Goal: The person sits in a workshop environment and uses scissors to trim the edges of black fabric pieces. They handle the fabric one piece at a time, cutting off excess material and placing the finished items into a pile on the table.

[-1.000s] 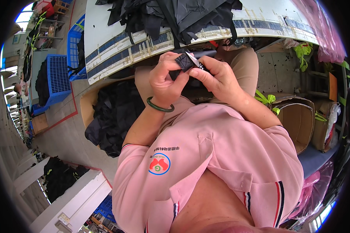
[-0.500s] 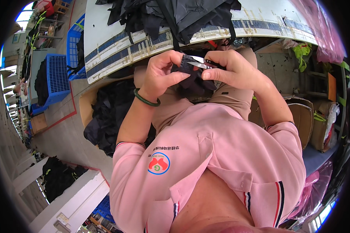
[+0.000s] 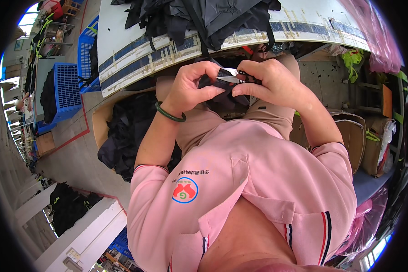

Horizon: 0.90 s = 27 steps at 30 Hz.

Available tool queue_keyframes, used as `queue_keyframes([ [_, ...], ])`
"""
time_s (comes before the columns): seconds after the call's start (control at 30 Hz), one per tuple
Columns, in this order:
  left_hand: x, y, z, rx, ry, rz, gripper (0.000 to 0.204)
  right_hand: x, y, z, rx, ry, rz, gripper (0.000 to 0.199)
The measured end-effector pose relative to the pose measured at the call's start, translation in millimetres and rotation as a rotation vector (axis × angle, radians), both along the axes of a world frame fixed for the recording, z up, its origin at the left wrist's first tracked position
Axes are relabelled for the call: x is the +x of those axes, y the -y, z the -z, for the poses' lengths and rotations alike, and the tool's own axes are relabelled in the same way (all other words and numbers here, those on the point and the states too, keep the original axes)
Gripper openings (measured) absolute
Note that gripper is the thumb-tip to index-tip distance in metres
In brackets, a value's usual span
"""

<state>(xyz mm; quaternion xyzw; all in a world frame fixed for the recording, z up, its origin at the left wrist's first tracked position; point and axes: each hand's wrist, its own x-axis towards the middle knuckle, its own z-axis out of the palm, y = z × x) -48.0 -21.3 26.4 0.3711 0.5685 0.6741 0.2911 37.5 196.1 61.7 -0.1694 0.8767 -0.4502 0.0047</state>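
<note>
Over my lap, my right hand [image 3: 269,81] grips a pair of small thread snips [image 3: 226,79], its pale blades pointing left toward my other hand. My left hand [image 3: 192,86], with a dark green bangle on its wrist, pinches a piece of black fabric [image 3: 208,80] between thumb and fingers. The blade tips are close to that fabric; whether they touch it I cannot tell. Part of the fabric hangs between my knees in shadow. Just beyond my hands, a heap of black fabric pieces [image 3: 213,22] lies on the white table and spills over its near edge.
The worn, taped edge of the table [image 3: 299,31] runs close past my hands. At my left sits a cardboard box [image 3: 100,119] full of black fabric, with a blue crate [image 3: 69,93] farther left. Pink plastic sheeting [image 3: 385,50] hangs at the right, near cardboard boxes [image 3: 371,149].
The snips have turned a little, and their blades lie more level. My left hand has shifted slightly to the right, and less of the fabric shows between my hands.
</note>
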Motion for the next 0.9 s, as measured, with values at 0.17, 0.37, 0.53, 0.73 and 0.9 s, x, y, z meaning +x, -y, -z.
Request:
queue_keyframes([
  [0.17,1,-3,2,0.026,-0.035,-0.005,0.015,0,0,0,-0.022,0.072,-0.023,0.036],
  [0.37,-3,-3,1,0.016,-0.073,0.062,0.013,3,-3,-3,-0.112,0.211,-0.017,0.041],
  [0.53,-8,-1,-11,0.004,0.117,0.180,0.011,3,-10,4,-0.196,0.183,-0.110,0.036],
  [0.73,-20,1,-16,-0.059,0.288,0.447,0.013,0,-11,-7,-0.132,0.218,-0.252,0.042],
  [0.9,-22,2,-11,-0.047,0.370,0.560,0.015,1,-13,-6,-0.057,0.172,-0.300,0.043],
])
